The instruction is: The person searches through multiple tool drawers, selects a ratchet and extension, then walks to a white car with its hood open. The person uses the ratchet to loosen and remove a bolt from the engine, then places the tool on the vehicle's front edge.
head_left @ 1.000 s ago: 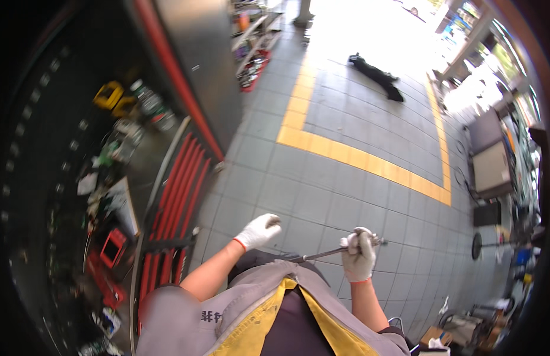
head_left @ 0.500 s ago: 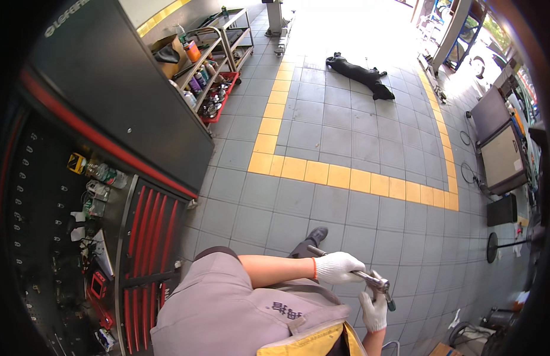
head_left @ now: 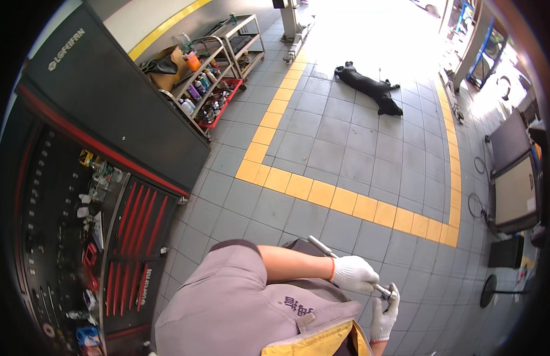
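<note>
My left hand (head_left: 354, 274), in a white knit glove with an orange cuff, is closed around the shaft of a ratchet wrench (head_left: 320, 245). The metal handle sticks out past the wrist side of that glove, toward the upper left. At the tool's other end my right hand (head_left: 384, 317), gloved the same way, has its fingers bent around the ratchet head. Those fingers cover most of the head, so what is fitted to it is hidden. Both hands are in front of my body, above the tiled floor.
A black dog (head_left: 370, 89) lies on grey tiles inside a yellow tile border (head_left: 344, 200). To the left stand a dark tool cabinet (head_left: 117, 107) with red-striped drawers (head_left: 141, 219) and a loaded metal cart (head_left: 218, 56). Grey equipment (head_left: 515, 193) and cables line the right side.
The view has turned, so the surroundings appear tilted. My right hand now covers the ratchet head and the dark green end that showed before. My left hand keeps its grip on the shaft.
</note>
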{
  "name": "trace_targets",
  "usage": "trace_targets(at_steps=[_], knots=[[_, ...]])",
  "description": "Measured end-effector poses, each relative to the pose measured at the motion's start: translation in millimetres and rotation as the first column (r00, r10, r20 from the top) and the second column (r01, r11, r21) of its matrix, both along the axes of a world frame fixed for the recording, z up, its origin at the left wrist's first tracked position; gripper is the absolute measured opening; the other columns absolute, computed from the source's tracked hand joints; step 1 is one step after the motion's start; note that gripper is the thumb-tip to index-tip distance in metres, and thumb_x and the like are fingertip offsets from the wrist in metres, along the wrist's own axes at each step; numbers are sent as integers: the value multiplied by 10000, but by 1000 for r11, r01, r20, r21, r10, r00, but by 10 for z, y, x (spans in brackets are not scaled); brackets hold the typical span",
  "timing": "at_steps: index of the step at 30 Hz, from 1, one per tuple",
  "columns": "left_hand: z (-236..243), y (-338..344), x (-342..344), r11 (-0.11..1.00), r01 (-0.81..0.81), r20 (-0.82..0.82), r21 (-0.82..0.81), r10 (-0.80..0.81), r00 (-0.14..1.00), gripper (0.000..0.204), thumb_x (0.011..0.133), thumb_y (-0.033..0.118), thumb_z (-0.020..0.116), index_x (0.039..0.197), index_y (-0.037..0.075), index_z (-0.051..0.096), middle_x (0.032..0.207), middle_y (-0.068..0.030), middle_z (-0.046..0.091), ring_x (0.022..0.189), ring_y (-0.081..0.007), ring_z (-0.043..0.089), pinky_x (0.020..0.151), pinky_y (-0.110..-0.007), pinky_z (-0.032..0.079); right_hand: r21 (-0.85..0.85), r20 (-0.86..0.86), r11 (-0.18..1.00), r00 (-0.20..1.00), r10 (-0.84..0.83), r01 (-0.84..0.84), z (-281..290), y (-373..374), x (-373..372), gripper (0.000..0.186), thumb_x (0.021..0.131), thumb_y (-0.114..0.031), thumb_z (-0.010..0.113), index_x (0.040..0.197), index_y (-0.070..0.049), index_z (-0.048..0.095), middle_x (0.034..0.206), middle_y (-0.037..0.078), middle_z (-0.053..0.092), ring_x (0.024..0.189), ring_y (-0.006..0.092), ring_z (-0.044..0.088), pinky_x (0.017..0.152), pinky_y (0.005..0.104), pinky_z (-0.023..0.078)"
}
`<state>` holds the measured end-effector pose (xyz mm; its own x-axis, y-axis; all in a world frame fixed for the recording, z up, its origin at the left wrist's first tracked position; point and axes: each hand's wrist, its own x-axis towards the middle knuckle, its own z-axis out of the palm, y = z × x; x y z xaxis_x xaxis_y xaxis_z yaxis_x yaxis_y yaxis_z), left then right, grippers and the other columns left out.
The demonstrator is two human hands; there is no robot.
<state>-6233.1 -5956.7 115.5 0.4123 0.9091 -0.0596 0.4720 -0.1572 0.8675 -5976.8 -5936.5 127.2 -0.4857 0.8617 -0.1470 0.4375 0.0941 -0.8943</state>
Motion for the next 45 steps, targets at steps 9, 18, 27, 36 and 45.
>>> trace_targets(at_steps=[9,18,27,36,45], knots=[[-216,1315,267,782,-621,155,58,607,779,307,1008,197,651,1268,40,697,1144,-196,740,1053,-352,729,927,-402,575,-391,-520,849,847,115,-355,518,2048,-10,713,976,-179,593,1604,9,313,1441,205,563,1084,225,665,882,359,559],[133,3696,918,980,-98,1,-176,99,995,232,997,215,667,1157,49,697,879,-176,707,803,-325,703,744,-409,545,-586,-334,807,930,-155,-76,382,3556,996,588,1061,-233,621,1570,-30,409,1104,57,655,897,108,583,833,301,527],[-17,5997,3895,830,557,-127,-30,-555,822,269,1020,294,625,1107,50,697,893,-186,710,840,-401,696,752,-459,549,-685,-638,728,505,-582,-25,-360,4244,3762,362,1065,-237,564,1329,11,558,855,52,646,633,120,529,730,316,510],[388,7917,6960,774,564,-63,-287,-602,796,400,1088,388,518,1168,22,660,898,-225,695,895,-409,692,820,-464,530,-811,-416,559,501,-759,172,238,5616,6502,211,1064,-240,572,1121,-39,595,667,-7,497,496,74,389,448,246,290],[-137,10171,9906,792,561,-62,-241,-590,805,393,1089,375,491,1141,23,659,941,-259,693,968,-479,667,837,-492,521,-275,206,612,667,-716,741,-101,8016,9186,359,1066,-350,590,1074,8,622,746,71,611,701,165,600,689,332,491]])
